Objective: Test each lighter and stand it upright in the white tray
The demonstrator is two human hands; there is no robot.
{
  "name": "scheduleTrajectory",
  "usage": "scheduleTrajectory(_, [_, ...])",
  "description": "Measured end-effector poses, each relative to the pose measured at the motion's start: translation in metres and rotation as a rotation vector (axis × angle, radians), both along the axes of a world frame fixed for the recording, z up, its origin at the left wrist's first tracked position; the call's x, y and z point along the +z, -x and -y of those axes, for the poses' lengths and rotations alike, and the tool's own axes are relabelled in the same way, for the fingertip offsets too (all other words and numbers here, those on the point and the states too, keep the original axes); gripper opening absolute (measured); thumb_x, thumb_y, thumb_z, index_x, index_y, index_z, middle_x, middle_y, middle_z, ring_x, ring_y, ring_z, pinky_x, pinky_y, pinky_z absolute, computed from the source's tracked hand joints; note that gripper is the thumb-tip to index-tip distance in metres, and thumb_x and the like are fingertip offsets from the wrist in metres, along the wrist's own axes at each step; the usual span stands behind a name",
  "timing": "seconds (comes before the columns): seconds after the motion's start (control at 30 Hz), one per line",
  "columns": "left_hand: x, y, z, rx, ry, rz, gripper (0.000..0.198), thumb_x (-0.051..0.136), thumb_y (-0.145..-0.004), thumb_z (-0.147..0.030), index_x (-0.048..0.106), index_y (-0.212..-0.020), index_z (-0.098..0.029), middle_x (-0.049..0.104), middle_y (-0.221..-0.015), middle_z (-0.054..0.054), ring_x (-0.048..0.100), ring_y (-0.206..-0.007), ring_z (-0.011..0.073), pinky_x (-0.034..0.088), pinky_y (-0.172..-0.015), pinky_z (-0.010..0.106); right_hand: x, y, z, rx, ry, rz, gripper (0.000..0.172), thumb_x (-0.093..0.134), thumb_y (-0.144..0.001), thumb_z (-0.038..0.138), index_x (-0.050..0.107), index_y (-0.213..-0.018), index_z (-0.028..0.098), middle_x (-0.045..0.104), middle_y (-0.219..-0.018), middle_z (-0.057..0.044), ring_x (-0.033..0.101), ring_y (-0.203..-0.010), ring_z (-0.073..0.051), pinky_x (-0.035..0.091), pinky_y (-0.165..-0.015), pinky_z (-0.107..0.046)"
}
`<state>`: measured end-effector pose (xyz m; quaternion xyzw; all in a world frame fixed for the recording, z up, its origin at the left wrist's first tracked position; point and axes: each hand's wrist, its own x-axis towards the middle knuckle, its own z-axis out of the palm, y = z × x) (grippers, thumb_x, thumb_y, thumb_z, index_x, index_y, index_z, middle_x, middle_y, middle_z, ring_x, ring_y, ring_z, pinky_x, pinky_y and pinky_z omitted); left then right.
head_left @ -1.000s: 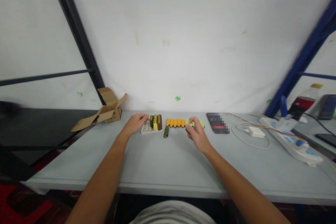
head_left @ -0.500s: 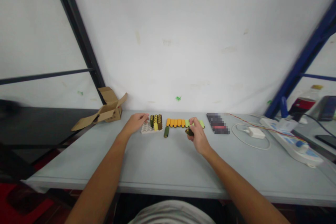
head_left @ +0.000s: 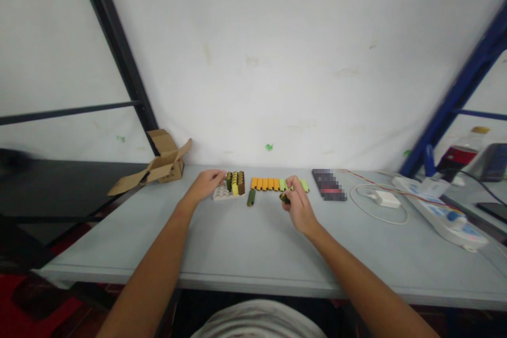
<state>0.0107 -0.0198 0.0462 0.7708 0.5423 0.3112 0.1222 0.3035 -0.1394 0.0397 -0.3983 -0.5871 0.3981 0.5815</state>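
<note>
My right hand (head_left: 299, 205) is closed around a small dark green piece with a yellow-and-black end (head_left: 284, 198), held just above the table. My left hand (head_left: 205, 185) is closed at the far left edge of a white knobbed tray (head_left: 222, 195), its fingertips next to the standing pieces. Dark green, yellow and brown pieces (head_left: 236, 184) stand in rows on the tray's right part; bare knobs show on its left. A loose dark green piece (head_left: 251, 198) lies between the tray and my right hand. Behind it lies a row of orange pieces (head_left: 265, 184) and light green pieces (head_left: 304, 185), partly hidden by my right hand.
An opened cardboard box (head_left: 166, 165) sits at the back left of the grey table (head_left: 253, 245). A dark, pixelated flat object (head_left: 328, 185) lies right of the rows. Farther right are a white charger with cable (head_left: 387, 199), a power strip (head_left: 439, 216) and a drink bottle (head_left: 461, 156).
Both hands stay almost where they were. The piece in my right hand has turned slightly, and the view has shifted a little.
</note>
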Motion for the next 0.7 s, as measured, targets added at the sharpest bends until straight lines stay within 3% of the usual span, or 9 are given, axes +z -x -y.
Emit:
scheduleTrajectory(0.13, [0.0, -0.0001, 0.0001, -0.005, -0.001, -0.003, 0.056, 0.038, -0.088, -0.06, 0.072, -0.076, -0.017, 0.071, -0.068, 0.003, 0.059, -0.063, 0.0201, 0.04, -0.06, 0.027, -0.0037, -0.0028, -0.0052, 0.016, 0.008, -0.022, 0.019, 0.043, -0.091, 0.043, 0.035, -0.09, 0.025, 0.036, -0.065, 0.007, 0.035, -0.054, -0.011, 0.026, -0.047, -0.02])
scheduleTrajectory(0.23, [-0.0012, 0.0001, -0.0002, -0.015, 0.007, -0.001, 0.056, 0.039, -0.088, -0.059, 0.073, -0.079, -0.017, 0.072, -0.07, 0.003, 0.06, -0.064, 0.0204, 0.04, -0.06, 0.028, -0.0047, -0.0044, -0.0072, 0.031, -0.031, -0.009, 0.024, 0.05, -0.089, 0.042, 0.033, -0.091, 0.026, 0.029, -0.061, 0.01, 0.029, -0.05, -0.01, 0.023, -0.047, -0.02])
scheduleTrajectory(0.47, [-0.0008, 0.0016, -0.0019, 0.002, -0.015, 0.029, 0.056, 0.038, -0.088, -0.059, 0.074, -0.079, -0.017, 0.073, -0.071, 0.005, 0.062, -0.065, 0.0214, 0.042, -0.062, 0.028, -0.0007, -0.0014, -0.0018, -0.03, 0.005, -0.034, 0.009, 0.041, -0.086, 0.031, 0.035, -0.089, 0.025, 0.036, -0.063, 0.007, 0.038, -0.053, -0.012, 0.029, -0.047, -0.021])
scheduleTrajectory(0.7, [-0.0032, 0.0047, -0.0039, 0.004, -0.015, 0.045, 0.056, 0.038, -0.089, -0.059, 0.073, -0.082, -0.017, 0.074, -0.072, 0.005, 0.062, -0.067, 0.0215, 0.043, -0.063, 0.029, -0.0027, -0.0037, -0.0054, 0.005, -0.01, -0.032, 0.02, 0.043, -0.091, 0.043, 0.034, -0.089, 0.026, 0.035, -0.065, 0.008, 0.034, -0.052, -0.011, 0.024, -0.047, -0.02])
